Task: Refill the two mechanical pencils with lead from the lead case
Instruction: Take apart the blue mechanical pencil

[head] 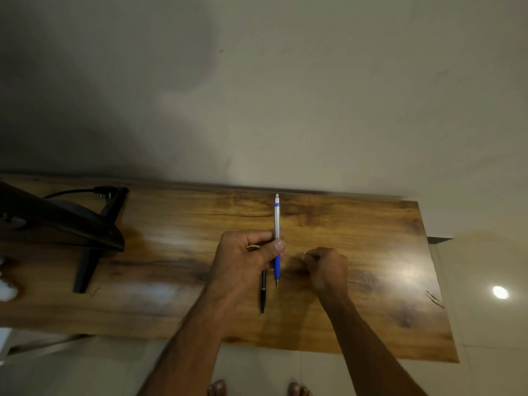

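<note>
My left hand [245, 261] grips a silver mechanical pencil with a blue grip [276, 224] at its middle. It is held above the table, white eraser end pointing away and tip toward me. A black mechanical pencil [262, 292] lies on the wooden table [385, 252] below that hand, its upper part hidden. My right hand [328, 270] hovers just right of the pencils with fingers curled. Its fingertips pinch a small pale thing [304, 254], apparently the lead case, which is mostly hidden.
A black monitor stand [94, 241] with a cable stands at the table's left end. Something white [7, 290] shows at the left edge. The wall runs along the table's far edge. Pale floor tiles and my feet lie below the near edge.
</note>
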